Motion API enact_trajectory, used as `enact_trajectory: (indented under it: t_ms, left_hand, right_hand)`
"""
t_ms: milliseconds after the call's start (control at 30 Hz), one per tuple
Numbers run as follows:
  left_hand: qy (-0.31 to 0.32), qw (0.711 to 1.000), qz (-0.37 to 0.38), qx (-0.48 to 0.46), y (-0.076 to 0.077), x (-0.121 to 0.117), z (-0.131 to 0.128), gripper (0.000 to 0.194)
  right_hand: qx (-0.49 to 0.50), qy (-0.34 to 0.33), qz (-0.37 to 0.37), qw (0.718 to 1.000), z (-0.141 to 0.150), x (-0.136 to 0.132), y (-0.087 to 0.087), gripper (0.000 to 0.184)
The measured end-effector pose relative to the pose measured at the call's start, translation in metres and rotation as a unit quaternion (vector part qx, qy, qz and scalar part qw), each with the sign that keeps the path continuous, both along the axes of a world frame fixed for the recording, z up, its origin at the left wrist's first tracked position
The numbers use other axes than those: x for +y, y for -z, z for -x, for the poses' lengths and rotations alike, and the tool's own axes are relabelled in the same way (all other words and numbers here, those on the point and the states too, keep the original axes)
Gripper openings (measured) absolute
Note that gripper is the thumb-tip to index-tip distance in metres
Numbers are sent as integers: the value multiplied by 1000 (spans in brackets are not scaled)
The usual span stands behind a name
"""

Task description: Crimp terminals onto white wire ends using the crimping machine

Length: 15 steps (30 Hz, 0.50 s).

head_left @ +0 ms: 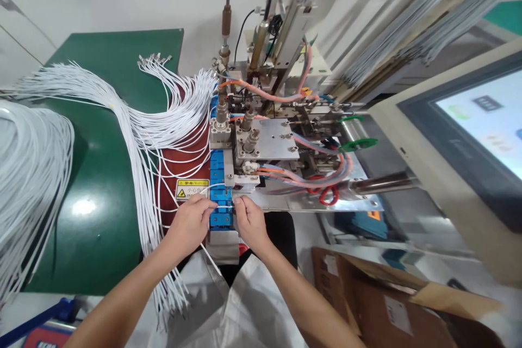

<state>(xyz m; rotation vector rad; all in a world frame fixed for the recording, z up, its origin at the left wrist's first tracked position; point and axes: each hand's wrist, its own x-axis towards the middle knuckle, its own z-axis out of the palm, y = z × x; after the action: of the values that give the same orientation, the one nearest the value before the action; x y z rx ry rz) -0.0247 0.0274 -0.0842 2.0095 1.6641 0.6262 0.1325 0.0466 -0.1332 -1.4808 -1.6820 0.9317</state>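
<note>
While the left hand (191,224) pinches a white cable (222,206) between thumb and closed fingers, the right hand (250,221) curls in right at the cable's tip, though whether it grips I can't tell from where I stand. That cable lies across the row of blue blocks (221,220), toward its near end, and a thick white bundle (118,111) crosses the green table (98,250), trailing past its near right corner.
</note>
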Motion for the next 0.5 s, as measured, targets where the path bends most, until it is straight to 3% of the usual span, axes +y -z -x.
enact_trajectory:
  t_ms: [133, 267, 367, 500]
  left_hand:
    - [3, 999, -30, 30, 0, -2, -1, 24]
    - [61, 985, -92, 133, 2, -5, 0, 26]
    - [98, 972, -114, 179, 4, -11, 5, 29]
    - [129, 965, -147, 174, -3, -24, 17, 30]
  right_hand:
    - [27, 24, 21, 999, 2, -1, 3, 34]
    - [36, 22, 53, 998, -2, 1, 0, 36]
    - [83, 66, 63, 992, -8, 2, -1, 36]
    - [179, 123, 62, 974, -22, 1, 1, 39]
